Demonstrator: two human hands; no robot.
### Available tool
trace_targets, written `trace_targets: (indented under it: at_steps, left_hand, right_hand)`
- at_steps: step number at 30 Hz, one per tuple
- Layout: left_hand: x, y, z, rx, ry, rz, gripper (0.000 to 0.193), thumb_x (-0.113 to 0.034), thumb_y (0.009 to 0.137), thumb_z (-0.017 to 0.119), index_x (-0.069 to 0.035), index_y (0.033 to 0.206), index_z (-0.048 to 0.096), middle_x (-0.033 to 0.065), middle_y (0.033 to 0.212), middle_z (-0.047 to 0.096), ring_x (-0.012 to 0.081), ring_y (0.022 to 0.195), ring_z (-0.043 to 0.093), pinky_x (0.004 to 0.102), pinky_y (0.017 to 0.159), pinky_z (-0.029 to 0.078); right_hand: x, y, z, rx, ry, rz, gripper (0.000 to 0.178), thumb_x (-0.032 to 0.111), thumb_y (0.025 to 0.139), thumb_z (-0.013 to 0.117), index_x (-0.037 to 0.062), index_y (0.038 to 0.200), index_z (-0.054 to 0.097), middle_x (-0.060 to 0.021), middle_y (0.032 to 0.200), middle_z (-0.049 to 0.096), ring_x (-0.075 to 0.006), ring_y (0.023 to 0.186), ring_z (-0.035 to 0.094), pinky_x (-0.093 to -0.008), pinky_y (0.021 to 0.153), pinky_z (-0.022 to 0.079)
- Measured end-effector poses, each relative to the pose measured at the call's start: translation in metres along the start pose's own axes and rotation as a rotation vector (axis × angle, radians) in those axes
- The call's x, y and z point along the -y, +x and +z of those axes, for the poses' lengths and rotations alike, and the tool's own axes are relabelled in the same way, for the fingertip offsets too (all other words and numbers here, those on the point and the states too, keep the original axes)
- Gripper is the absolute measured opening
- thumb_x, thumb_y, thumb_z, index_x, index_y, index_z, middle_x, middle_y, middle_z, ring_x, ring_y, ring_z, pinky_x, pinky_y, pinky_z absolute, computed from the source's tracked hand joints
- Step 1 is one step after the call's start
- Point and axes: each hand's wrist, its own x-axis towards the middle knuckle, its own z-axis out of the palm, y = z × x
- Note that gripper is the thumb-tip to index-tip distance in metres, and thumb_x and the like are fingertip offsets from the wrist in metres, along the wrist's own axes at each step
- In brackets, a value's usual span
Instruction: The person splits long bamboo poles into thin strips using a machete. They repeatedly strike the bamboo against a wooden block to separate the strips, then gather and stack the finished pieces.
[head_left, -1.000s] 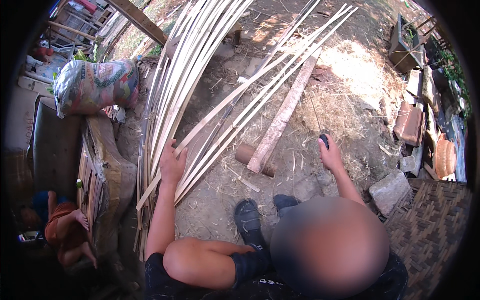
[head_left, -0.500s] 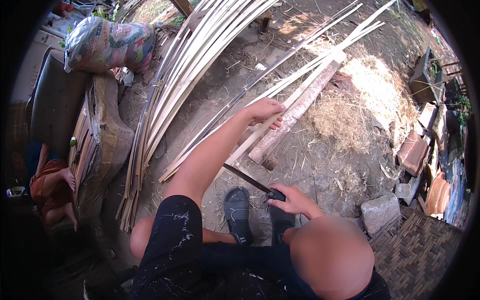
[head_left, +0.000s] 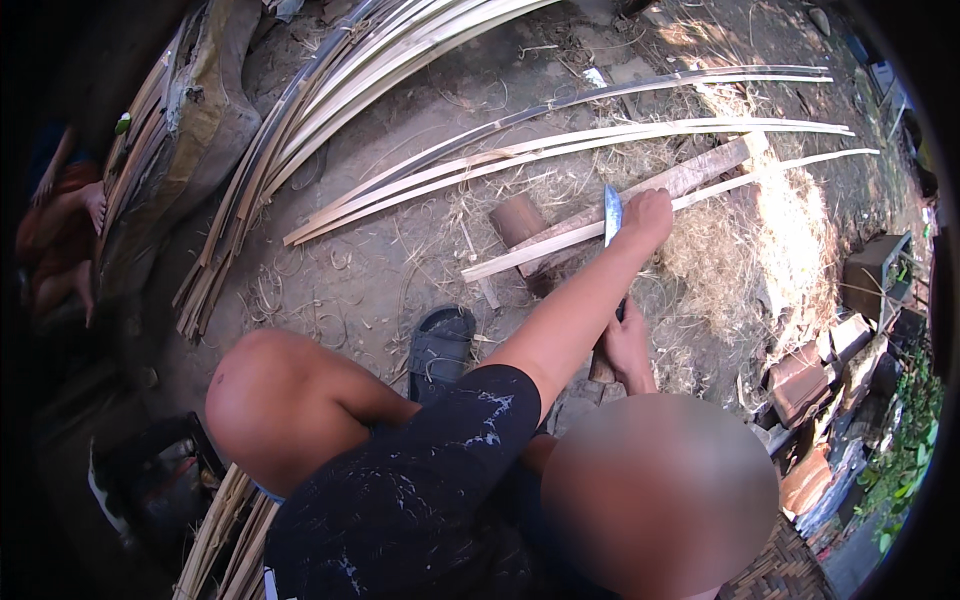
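Observation:
My left hand (head_left: 652, 218), fingers closed, grips a long pale split strip (head_left: 540, 252) that slants over a log. My left forearm crosses in front of the knife's middle. My right hand (head_left: 628, 345), lower down and closer to me, closes round the dark handle of the knife. The knife blade (head_left: 612, 208) rises past the far side of my forearm, beside the left hand and against or very near the strip; contact is hard to tell. Under the strip lies the barked log (head_left: 690, 172), its near end by a short round wood block (head_left: 517, 218).
Several loose strips (head_left: 440, 180) lie beyond the log, and a large bundle of strips (head_left: 330, 110) fans out at the upper left. Shavings (head_left: 720, 260) heap to the right. Broken bricks and boards (head_left: 800, 380) edge the right side. Another person's leg (head_left: 60, 240) shows far left.
The view has shifted. My left hand and the strip have moved right. The knife has swung from low beside my feet up to the strip by the left hand.

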Motion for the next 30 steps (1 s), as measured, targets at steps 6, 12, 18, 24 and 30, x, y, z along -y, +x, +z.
trace_targets:
  at_steps: [6, 12, 18, 24, 30]
  left_hand:
    - [0.004, 0.002, -0.011, 0.035, -0.041, -0.023, 0.025, -0.014, 0.094, 0.053, 0.0, 0.109, 0.068, 0.0233, 0.111, 0.069, 0.039, 0.107, 0.067, 0.0465, 0.093, 0.053]
    - [0.004, 0.01, 0.006, 0.033, -0.038, 0.053, 0.025, -0.018, 0.096, 0.058, 0.0, 0.109, 0.068, 0.0231, 0.109, 0.07, 0.0395, 0.105, 0.067, 0.0464, 0.092, 0.054]
    - [0.017, 0.003, 0.0, 0.003, -0.021, 0.052, 0.024, -0.014, 0.094, 0.056, 0.001, 0.109, 0.069, 0.0232, 0.107, 0.07, 0.0392, 0.103, 0.068, 0.0463, 0.092, 0.054]
    - [0.024, 0.005, 0.002, -0.037, -0.03, 0.013, 0.029, -0.023, 0.097, 0.058, 0.001, 0.107, 0.069, 0.0234, 0.106, 0.07, 0.0394, 0.103, 0.068, 0.0471, 0.092, 0.053]
    - [0.009, 0.004, 0.001, -0.002, -0.068, 0.027, 0.029, -0.026, 0.097, 0.059, 0.0, 0.107, 0.068, 0.0213, 0.11, 0.069, 0.0381, 0.106, 0.067, 0.0472, 0.093, 0.053]
  right_hand:
    - [-0.029, -0.02, 0.013, 0.133, -0.013, 0.035, 0.031, 0.017, 0.1, 0.054, -0.0087, 0.118, 0.052, -0.0097, 0.08, 0.066, -0.0126, 0.057, 0.061, -0.0282, 0.05, 0.048]
    - [-0.037, -0.028, 0.027, 0.352, -0.208, -0.08, 0.024, 0.015, 0.1, 0.053, -0.006, 0.113, 0.055, -0.0072, 0.075, 0.065, -0.013, 0.057, 0.061, -0.0296, 0.052, 0.05]
    - [-0.039, -0.041, 0.037, 0.428, -0.372, -0.141, 0.019, 0.011, 0.096, 0.056, -0.0051, 0.106, 0.061, -0.0074, 0.073, 0.065, -0.0141, 0.06, 0.063, -0.0303, 0.055, 0.051]
    - [-0.045, -0.039, 0.047, 0.372, -0.251, -0.156, 0.034, 0.013, 0.089, 0.065, -0.0053, 0.117, 0.061, -0.0122, 0.089, 0.07, -0.0167, 0.071, 0.065, -0.0328, 0.065, 0.053]
    - [-0.039, -0.033, 0.041, 0.44, -0.298, -0.121, 0.053, 0.022, 0.087, 0.073, -0.0032, 0.131, 0.059, -0.0193, 0.124, 0.067, -0.0292, 0.119, 0.062, -0.0419, 0.099, 0.049]
